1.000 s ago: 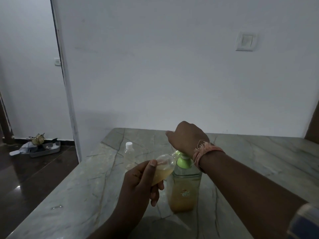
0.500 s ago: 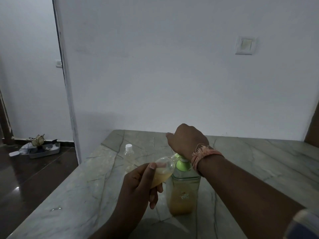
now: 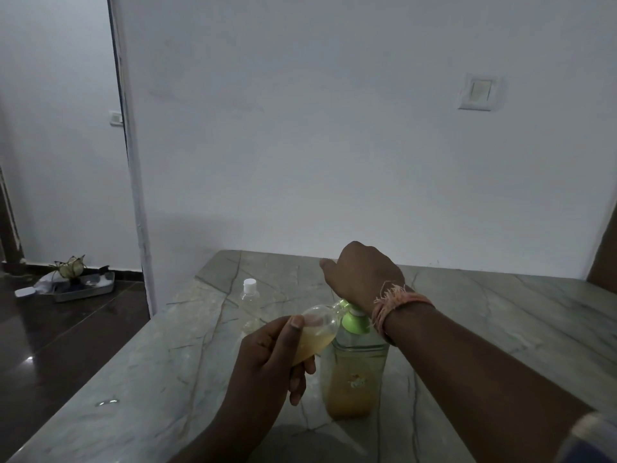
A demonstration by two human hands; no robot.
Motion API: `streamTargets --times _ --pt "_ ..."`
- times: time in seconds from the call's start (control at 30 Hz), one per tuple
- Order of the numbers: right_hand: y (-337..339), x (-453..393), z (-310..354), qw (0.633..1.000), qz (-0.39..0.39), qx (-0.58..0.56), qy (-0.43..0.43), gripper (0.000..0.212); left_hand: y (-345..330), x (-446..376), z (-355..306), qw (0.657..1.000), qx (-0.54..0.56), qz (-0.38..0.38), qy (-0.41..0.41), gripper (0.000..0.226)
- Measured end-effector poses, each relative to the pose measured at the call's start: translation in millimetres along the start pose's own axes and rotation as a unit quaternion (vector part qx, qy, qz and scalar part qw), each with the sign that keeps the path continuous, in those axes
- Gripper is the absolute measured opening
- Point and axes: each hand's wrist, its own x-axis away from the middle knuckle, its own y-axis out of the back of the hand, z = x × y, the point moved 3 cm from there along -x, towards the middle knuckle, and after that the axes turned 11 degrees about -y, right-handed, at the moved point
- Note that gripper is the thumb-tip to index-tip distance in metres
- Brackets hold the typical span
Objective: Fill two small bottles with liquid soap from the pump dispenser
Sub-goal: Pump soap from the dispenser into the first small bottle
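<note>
A clear pump dispenser point(image 3: 354, 379) with a green collar stands on the marble table point(image 3: 160, 362), partly full of amber soap. My right hand point(image 3: 362, 272) lies on top of its pump head, fingers curled down over the far side and hidden. My left hand point(image 3: 267, 355) grips a small clear bottle point(image 3: 319, 329), tilted with its mouth at the nozzle and about half full of amber liquid. A second small bottle point(image 3: 249, 294) with a white cap stands upright farther back on the left.
A white wall runs along the table's far edge, with a switch plate point(image 3: 478, 91) high on the right. Dark floor lies to the left, where a metal tray point(image 3: 85, 289) holds small items near a doorway.
Almost nothing has moved: my right hand stays on the pump head and my left hand keeps the small bottle at the nozzle. The view has shifted slightly.
</note>
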Motion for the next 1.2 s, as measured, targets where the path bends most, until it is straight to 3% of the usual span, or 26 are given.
streamTargets --times 0.2,0.47,0.63,0.9,1.07,1.2 --pt "3 -1 8 0.998 -0.045 0.011 0.031 0.045 1 -2 0 1.0 0.007 -0.001 -0.005 0.032" --pt "-1 -3 2 1.0 -0.007 0.013 0.002 0.041 1 -1 -1 1.0 0.003 -0.001 0.0 0.032" --pt "2 -1 7 0.999 -0.038 0.012 0.025 0.044 1 -2 -1 1.0 0.007 -0.002 -0.001 0.033" --pt "-2 -1 0 1.0 -0.011 0.003 0.002 0.041 0 1 -2 1.0 -0.003 -0.001 0.0 0.031" --pt "6 2 10 0.997 -0.062 0.032 0.043 0.046 0 1 -7 1.0 -0.008 0.001 -0.003 0.034" --pt "-1 -2 3 0.999 -0.027 0.014 0.019 0.045 0 0 -3 1.0 -0.013 0.009 0.007 0.033"
